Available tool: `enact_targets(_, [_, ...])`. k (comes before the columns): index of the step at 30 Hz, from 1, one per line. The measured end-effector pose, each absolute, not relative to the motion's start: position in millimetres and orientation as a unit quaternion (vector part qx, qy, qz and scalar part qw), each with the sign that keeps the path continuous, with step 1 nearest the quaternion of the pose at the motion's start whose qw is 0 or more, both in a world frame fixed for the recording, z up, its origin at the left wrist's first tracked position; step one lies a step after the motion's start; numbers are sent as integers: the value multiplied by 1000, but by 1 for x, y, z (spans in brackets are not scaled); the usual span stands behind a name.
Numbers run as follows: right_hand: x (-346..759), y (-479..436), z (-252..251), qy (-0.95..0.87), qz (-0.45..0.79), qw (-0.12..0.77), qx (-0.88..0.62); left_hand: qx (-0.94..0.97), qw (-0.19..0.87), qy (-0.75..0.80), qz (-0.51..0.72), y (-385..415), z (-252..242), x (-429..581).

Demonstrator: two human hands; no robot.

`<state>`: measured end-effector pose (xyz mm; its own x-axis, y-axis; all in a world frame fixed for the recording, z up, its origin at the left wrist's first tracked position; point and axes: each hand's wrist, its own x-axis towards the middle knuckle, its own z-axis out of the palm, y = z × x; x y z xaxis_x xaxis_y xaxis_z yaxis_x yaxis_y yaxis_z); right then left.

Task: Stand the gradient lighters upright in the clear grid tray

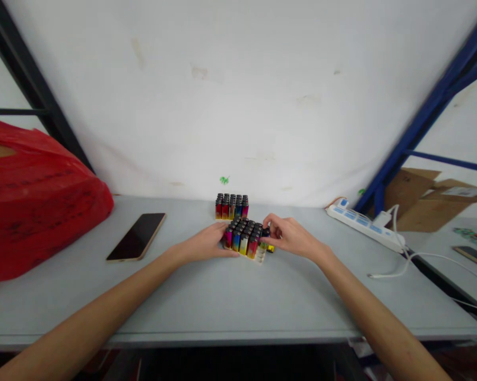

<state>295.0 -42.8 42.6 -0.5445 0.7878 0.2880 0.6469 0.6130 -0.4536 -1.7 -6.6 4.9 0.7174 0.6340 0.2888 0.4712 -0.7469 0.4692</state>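
Observation:
A white tray (259, 257) filled with rows of colourful lighters (244, 244) rests on the table, turned slightly askew. My left hand (208, 242) grips its left side, thumb along the front and fingers behind. At the tray's right end, my right hand (288, 235) pinches a dark-topped lighter (266, 233) between thumb and fingers. Bare round slots show in the tray's front right corner. Partly hidden under my right hand is something yellow (270, 248), likely another lighter. Behind stands a second block of lighters (232, 206), upright in neat rows.
On the grey table (222, 301), a phone (137, 237) lies to the left beside a large red plastic bag (35, 201). A white power strip (365, 226) with a loose cable (389, 274) is at right, near a cardboard box (416, 206) and blue frame. A white wall closes the back.

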Motion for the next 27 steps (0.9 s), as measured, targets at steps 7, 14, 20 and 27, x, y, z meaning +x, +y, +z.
enact_targets(7, [304,-41,50,-835,78,283,-466,911,188,291,224,-6,5,-2])
enact_targets(14, [310,-29,23,-789,48,121,-600,910,190,301,213,-8,8,-1])
enact_targets(20, [318,-21,4,-785,35,107,-609,910,184,305,213,-9,9,-1])
enact_targets(27, [328,-2,15,-753,86,351,-550,909,189,307,210,-7,7,-1])
